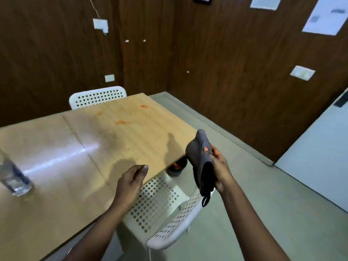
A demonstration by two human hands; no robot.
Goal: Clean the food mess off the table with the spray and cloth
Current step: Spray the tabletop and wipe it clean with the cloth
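A: Two hands reach over a wooden table (56, 166). What does each one hold?

B: The right hand (219, 166) grips a folded grey cloth (199, 157) off the table's near corner, likely readying it to wipe. The left hand (130, 183) hovers empty, fingers loosely curled.

A: How does the cloth lie?

B: Its long axis runs nearly upright, with the top tilted toward the orange food smears (120, 122) far across the table. A clear spray bottle (13, 178) stands at the left edge.
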